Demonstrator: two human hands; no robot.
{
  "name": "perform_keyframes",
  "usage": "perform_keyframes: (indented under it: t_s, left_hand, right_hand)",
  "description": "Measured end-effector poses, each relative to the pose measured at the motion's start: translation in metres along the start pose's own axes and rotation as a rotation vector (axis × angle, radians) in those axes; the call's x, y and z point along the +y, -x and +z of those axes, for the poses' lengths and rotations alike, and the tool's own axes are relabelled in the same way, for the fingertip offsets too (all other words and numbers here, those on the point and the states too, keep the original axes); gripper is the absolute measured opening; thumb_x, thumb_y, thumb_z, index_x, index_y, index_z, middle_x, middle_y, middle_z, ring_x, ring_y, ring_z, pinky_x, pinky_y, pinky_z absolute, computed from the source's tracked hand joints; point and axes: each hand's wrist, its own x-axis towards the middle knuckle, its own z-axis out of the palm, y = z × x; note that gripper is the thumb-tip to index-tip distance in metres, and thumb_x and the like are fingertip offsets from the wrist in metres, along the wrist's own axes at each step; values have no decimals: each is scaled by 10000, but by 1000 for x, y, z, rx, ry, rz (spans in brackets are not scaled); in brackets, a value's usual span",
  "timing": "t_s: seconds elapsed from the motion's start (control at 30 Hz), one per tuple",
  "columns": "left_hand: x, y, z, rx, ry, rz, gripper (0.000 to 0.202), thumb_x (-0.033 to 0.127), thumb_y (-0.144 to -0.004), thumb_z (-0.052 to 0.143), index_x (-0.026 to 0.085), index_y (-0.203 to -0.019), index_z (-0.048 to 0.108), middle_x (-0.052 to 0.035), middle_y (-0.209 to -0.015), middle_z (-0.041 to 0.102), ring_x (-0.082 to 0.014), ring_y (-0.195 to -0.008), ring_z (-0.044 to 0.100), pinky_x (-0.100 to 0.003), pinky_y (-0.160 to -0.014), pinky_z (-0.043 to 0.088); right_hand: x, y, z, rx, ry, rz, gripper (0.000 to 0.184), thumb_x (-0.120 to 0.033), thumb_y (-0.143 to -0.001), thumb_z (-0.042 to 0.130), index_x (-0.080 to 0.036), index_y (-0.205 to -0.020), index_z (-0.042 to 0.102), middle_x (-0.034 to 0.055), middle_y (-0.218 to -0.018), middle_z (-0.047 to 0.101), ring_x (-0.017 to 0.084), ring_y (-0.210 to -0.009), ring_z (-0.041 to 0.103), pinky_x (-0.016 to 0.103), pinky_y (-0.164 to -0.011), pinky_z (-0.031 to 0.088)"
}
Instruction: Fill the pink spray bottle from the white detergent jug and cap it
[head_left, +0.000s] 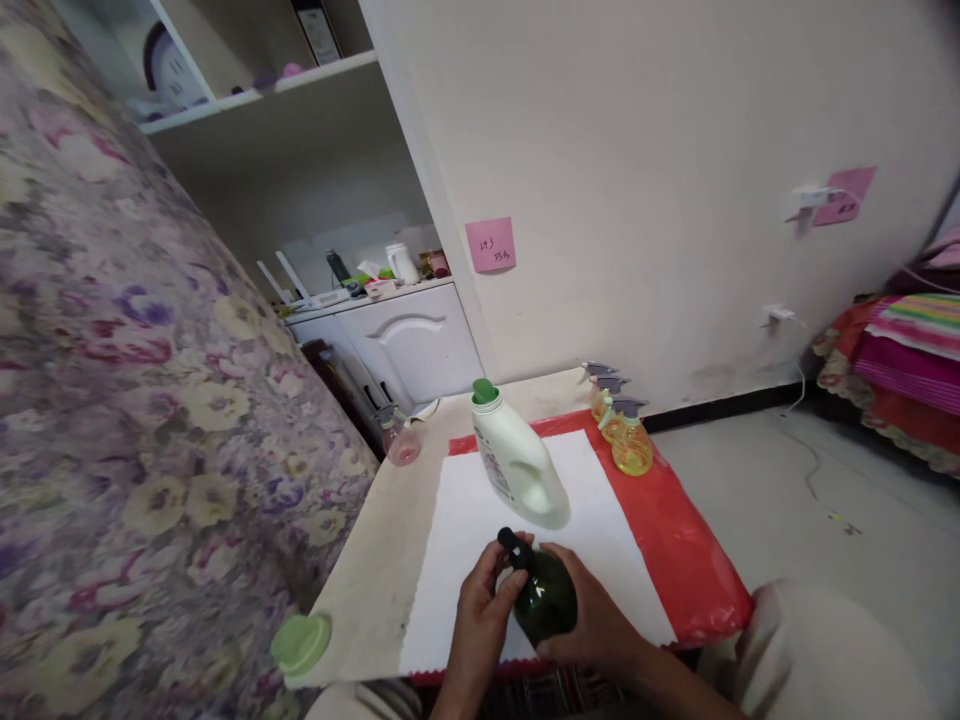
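A dark green bottle [546,598] with a black cap sits over the white sheet [465,520] near the table's front edge. My right hand [596,620] wraps round the bottle's body from the right. My left hand [484,605] pinches the black cap at the bottle's neck. Just beyond them stands a white detergent jug [517,460] with a green cap, handle toward me.
A red plastic cover [690,560] lies under the white sheet. Yellow spray bottles [626,435] stand at the far right corner, a pink spray bottle [401,440] at the far left, a green lid [301,643] at the near left edge. A floral fabric [150,400] borders the left.
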Motion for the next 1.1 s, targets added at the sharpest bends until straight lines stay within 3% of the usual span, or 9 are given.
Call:
perform_keyframes:
  t_s: [0.13,0.43,0.7,0.83,0.97,1.1]
  left_hand:
    - [-1,1,-1,-55,-71,22,352,300,-828,628,233,-1173,649,-65,-1213,653,-259,-1148,579,-375,-1015,420]
    - [-7,-3,1,11,-117,112,285,290,-802,667,225,-1076,708,-51,-1052,638,-243,-1057,595,-328,-943,459]
    - [-10,-2,-4,-67,17,-12,334,320,-798,672,245,-1123,689,-57,-1119,691,-266,-1136,593,-390,-1043,401]
    - [-14,-1,1,7,52,-4,329,318,-767,706,238,-1086,694,-55,-1097,679,-270,-1119,610,-380,-1007,442]
    - [-10,-1,3,48,-36,52,292,293,-756,718,220,-1038,718,-47,-1064,646,-260,-1092,617,-338,-969,468]
    - [-9,-1,0,1,15,-14,363,305,-780,696,239,-1136,668,-60,-1144,685,-260,-1148,598,-358,-1016,433]
  right_hand:
    - [-2,1,-1,-3,23,6,969,-102,-445,787,-234,-1321,396,107,-1305,526,337,-1215,486,508,-1041,372]
    - [5,1,-1,-16,-38,6,1003,-146,-430,829,-216,-1329,389,115,-1342,512,334,-1239,474,484,-1055,360]
    - [6,0,0,-51,-120,-45,987,-259,-453,856,-239,-1338,419,118,-1360,522,353,-1235,487,512,-1035,371]
    - [10,-1,0,-34,-89,-41,999,-291,-439,867,-242,-1337,431,124,-1351,528,371,-1234,483,531,-1031,368]
    - [8,0,-1,-35,-77,-30,984,-259,-438,856,-236,-1323,427,117,-1331,536,358,-1225,492,522,-1038,369]
    - [2,0,-2,-29,-54,-2,977,-166,-429,832,-222,-1309,412,111,-1319,530,328,-1215,497,481,-1035,384]
